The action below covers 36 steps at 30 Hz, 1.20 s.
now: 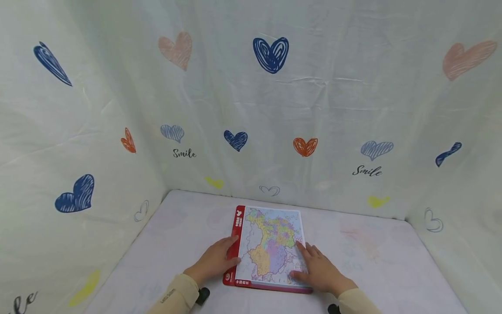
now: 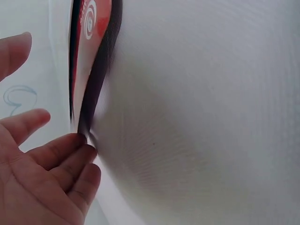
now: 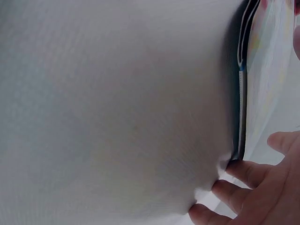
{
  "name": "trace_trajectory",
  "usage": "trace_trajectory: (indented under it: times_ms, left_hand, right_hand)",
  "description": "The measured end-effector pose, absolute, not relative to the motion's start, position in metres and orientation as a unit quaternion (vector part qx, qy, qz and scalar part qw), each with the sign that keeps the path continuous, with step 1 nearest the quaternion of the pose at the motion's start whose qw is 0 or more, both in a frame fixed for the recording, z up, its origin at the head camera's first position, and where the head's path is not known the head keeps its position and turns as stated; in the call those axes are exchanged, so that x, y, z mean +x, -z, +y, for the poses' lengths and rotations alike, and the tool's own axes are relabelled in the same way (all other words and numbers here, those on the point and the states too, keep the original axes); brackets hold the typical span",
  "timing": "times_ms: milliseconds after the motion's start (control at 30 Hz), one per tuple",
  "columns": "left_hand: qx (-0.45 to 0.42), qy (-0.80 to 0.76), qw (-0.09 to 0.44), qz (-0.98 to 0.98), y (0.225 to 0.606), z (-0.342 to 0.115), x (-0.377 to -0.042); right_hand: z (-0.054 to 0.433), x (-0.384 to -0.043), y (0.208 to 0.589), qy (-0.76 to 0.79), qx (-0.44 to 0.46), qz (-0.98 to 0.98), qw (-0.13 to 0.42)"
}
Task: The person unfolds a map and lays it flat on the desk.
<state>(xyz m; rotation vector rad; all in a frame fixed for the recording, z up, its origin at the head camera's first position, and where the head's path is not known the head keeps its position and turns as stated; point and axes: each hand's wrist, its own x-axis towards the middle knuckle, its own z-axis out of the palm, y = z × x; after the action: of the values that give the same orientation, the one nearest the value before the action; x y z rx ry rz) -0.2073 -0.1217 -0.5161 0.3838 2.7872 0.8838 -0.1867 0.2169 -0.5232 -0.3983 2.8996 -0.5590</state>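
A flat, glossy map [image 1: 270,244] with a red strip down its left side lies on the white table. Beside its left edge is my left hand [image 1: 213,260], fingers spread, thumb and index tip over the red strip. In the left wrist view, other fingertips of that hand [image 2: 51,173] touch the cloth at the edge of the map [image 2: 91,23]. My right hand [image 1: 319,268] rests along the opposite edge, its thumb above the printed face. Layers show at the edge of the map [image 3: 267,61] in the right wrist view, where fingertips of the right hand [image 3: 267,183] press the cloth.
The white cloth-covered table [image 1: 376,257] extends on both sides of the map. Behind it hangs a pale curtain [image 1: 333,104] printed with hearts and "Smile", which also covers the left and right sides. A small black device [image 1: 203,295] sits at the left wrist.
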Motion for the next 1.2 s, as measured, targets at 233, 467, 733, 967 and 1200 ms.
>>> trace_trajectory:
  times_ms: [233, 467, 733, 967, 1200]
  left_hand:
    - [0.122, -0.330, 0.090, 0.932, 0.517, -0.125, -0.207]
    - [0.131, -0.391, 0.074, 0.908, 0.519, -0.127, -0.208]
    - [0.108, -0.503, 0.080, 0.854, 0.518, -0.128, -0.212]
    - [0.099, -0.575, 0.126, 0.803, 0.517, -0.128, -0.215]
    - [0.096, -0.550, 0.133, 0.819, 0.516, -0.128, -0.215]
  right_hand:
    - [0.213, -0.186, 0.520, 0.184, -0.122, 0.971, 0.093]
    - [0.211, -0.185, 0.521, 0.188, -0.118, 0.971, 0.090]
    - [0.211, -0.183, 0.519, 0.202, -0.119, 0.970, 0.063]
    - [0.208, -0.187, 0.520, 0.236, -0.107, 0.966, 0.018]
    - [0.211, -0.194, 0.520, 0.354, -0.052, 0.933, 0.029]
